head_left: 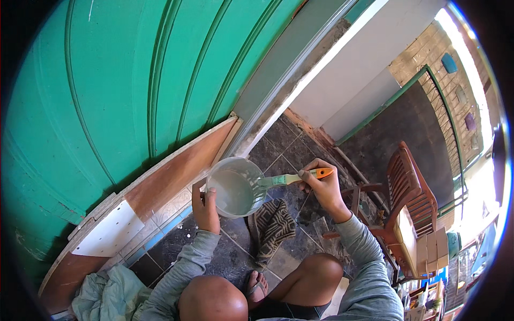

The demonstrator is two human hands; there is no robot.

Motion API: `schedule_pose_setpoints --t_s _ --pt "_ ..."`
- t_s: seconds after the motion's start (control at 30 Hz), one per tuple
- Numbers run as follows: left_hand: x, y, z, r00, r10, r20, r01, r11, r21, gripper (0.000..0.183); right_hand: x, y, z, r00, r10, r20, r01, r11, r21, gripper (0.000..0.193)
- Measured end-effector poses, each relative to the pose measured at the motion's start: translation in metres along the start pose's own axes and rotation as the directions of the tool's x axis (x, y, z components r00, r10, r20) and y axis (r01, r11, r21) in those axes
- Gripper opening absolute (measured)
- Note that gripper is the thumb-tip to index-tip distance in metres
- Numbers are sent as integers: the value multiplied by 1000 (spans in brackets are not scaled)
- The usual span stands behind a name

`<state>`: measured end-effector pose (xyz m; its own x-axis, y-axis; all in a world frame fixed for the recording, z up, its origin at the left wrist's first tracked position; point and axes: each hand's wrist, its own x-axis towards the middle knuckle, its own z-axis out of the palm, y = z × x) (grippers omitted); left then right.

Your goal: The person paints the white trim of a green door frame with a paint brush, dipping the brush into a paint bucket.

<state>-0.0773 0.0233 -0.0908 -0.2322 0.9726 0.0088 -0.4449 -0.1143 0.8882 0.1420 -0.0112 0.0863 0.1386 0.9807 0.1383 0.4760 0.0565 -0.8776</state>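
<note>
Paint pot (234, 187), a small round container with pale paint inside, is held up in the air above the tiled floor (278, 147), between the person's knees and the green metal door (123, 80). The left hand (205, 209) is clamped on its handle at the left side, probably to keep it level and close. The right hand (323, 184) is closed around the orange handle of a paintbrush (292, 178), whose bristles rest on the pot's rim, likely for wiping off extra paint. Under the pot lies a patterned sandal (273, 227). Farther right stands a wooden chair (409, 206).
</note>
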Motion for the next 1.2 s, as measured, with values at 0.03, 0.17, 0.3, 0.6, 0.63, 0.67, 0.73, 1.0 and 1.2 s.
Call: schedule_pose_setpoints --t_s 0.03,0.17,0.3,0.6,0.63,0.67,0.73,1.0,1.2 --pt "0 1 0 1000 0 -1 0 1000 2 39 0 0 0 1000 1 2 -1 1000 1 12" --pt "-1 5 -1 999 -32 5 32 999 -26 43 -1 2 0 1000 15 -17 -14 999 29 12" --pt "1 4 -2 1000 -11 1 11 998 -57 46 2 4 -1 999 33 -33 -31 997 66 11" --pt "5 -3 -8 998 -45 -50 41 997 -66 47 18 7 -7 988 11 -155 21 980 199 9" --pt "5 -3 -8 998 -47 -49 44 997 -65 47 26 3 -6 984 9 -181 33 973 227 8" --pt "5 -2 -6 997 -55 -53 51 997 -59 48 34 0 -4 983 12 -181 30 974 226 8" --pt "6 -1 -7 997 -59 -59 56 997 -50 48 53 -9 2 962 -122 -244 165 973 164 9" --pt "4 -3 -8 998 -52 -40 50 998 -42 38 125 -8 39 672 -738 63 628 523 -576 13" --pt "4 -7 -12 995 -95 -45 91 993 -79 36 150 -52 12 391 -861 326 657 13 -754 15"
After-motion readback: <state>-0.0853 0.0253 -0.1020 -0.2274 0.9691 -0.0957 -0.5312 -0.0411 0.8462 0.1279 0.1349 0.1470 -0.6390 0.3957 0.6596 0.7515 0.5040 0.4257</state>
